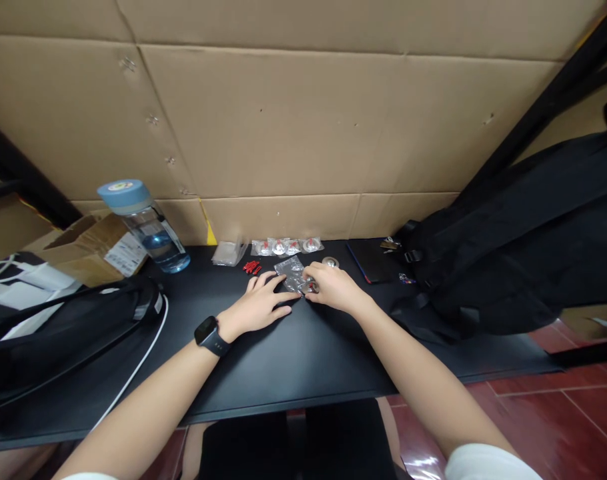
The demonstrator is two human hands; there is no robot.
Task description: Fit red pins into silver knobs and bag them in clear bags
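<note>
A small clear plastic bag [289, 268] lies flat on the black table in front of me. My left hand [257, 307], with a black watch on its wrist, rests with fingers spread, its fingertips on the bag's near left edge. My right hand [331, 287] is closed around a round silvery metal disc [311, 287] with a bit of red on it, at the bag's near right side. Fingers partly hide the disc, so I cannot tell how far inside the bag it is. Another metal disc [330, 263] lies just behind my right hand.
Behind the bag is a row of bagged discs [279, 247]. Left of it are red pieces [252, 267] and a stack of clear bags [227, 253]. A water bottle [156, 230] and cardboard box [91, 250] stand left; a dark flat notebook-like item [371, 261] and black backpack [513, 233] are right.
</note>
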